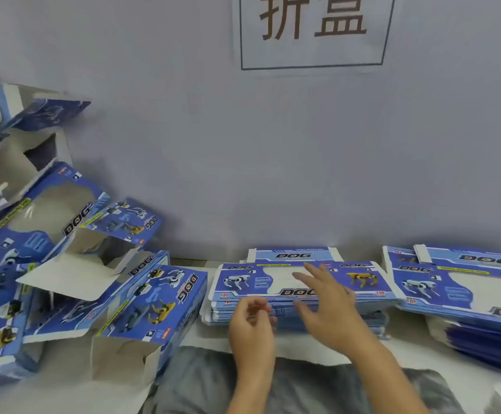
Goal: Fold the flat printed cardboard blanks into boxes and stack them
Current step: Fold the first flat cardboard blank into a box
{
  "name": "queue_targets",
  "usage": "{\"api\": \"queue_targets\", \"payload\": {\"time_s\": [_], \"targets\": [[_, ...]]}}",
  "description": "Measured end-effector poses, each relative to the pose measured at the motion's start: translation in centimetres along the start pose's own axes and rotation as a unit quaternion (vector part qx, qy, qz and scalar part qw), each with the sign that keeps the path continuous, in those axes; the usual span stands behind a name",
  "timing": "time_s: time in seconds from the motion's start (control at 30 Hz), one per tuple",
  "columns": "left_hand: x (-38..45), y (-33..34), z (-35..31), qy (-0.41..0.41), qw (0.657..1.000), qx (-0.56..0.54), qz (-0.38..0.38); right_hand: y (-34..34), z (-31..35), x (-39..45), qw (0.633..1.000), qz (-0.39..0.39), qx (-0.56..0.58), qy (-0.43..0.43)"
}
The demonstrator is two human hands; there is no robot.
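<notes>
A stack of flat blue "DOG" printed blanks lies on the white table in front of me. My right hand hovers over the stack's top blank with fingers spread, holding nothing. My left hand is at the stack's near left edge, fingers curled loosely; whether they touch a blank is blurred. A second stack of flat blanks lies to the right. Folded boxes are piled at the left, several with open flaps.
A grey wall stands right behind the stacks, with a white sign on it. The pile of folded boxes rises high along the left. The white table edge runs near my lap.
</notes>
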State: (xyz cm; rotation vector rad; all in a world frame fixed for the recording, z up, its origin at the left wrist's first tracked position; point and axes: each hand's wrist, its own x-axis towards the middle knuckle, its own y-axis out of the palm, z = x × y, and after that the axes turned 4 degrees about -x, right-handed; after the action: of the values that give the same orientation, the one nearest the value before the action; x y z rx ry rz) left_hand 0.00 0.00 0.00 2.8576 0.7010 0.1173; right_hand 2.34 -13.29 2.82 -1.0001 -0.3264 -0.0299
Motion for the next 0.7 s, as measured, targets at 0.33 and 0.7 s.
{"api": "queue_targets", "payload": {"time_s": [0.33,0.7], "targets": [[3.3,-0.9,1.0,0.044,0.999,0.006,-0.029,2.5,-1.5,1.0,0.989,-0.046,-0.139,0.002],[2.4,-0.5,-1.0,0.255,0.966,0.008,-0.038,-1.0,-0.4,1.7,0.955,-0.270,-0.079,-0.092]]}}
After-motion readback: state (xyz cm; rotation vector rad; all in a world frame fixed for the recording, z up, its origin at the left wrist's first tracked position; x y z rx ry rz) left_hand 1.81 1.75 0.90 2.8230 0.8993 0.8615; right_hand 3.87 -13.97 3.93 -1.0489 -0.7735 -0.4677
